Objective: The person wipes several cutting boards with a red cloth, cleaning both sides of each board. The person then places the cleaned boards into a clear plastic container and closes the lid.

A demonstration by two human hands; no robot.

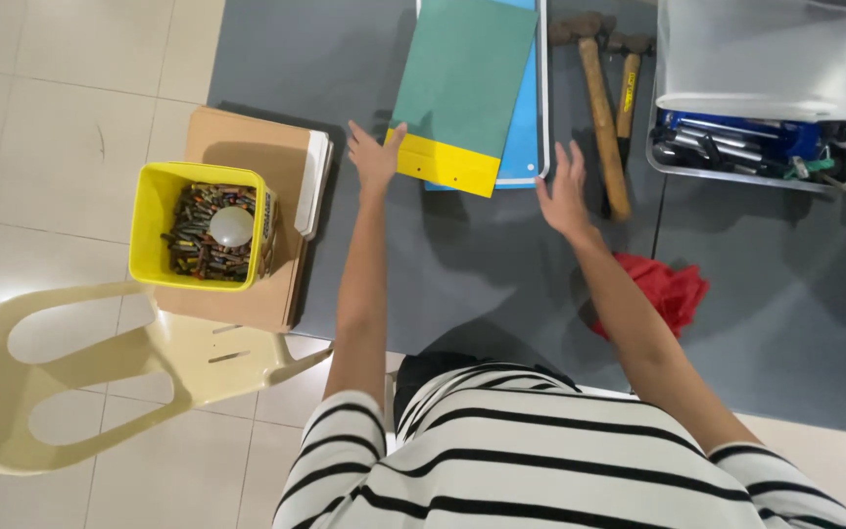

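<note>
A green and yellow folder (pixel 462 83) lies on a blue board with a white rim (pixel 531 118) at the far middle of the grey table (pixel 443 264). My left hand (pixel 375 154) is open, fingers spread, touching the folder's yellow near-left corner. My right hand (pixel 566 190) hovers open just right of the board's near corner, beside two wooden-handled hammers (pixel 604 108). Neither hand holds anything.
A yellow bin (pixel 154 220) of small cylinders with a round white object sits on a brown cardboard stack (pixel 247 147) on a cream plastic chair (pixel 70 372). A red cloth (pixel 673 289) lies at right. A tool tray (pixel 736 147) under a clear plastic container (pixel 766 54) stands far right.
</note>
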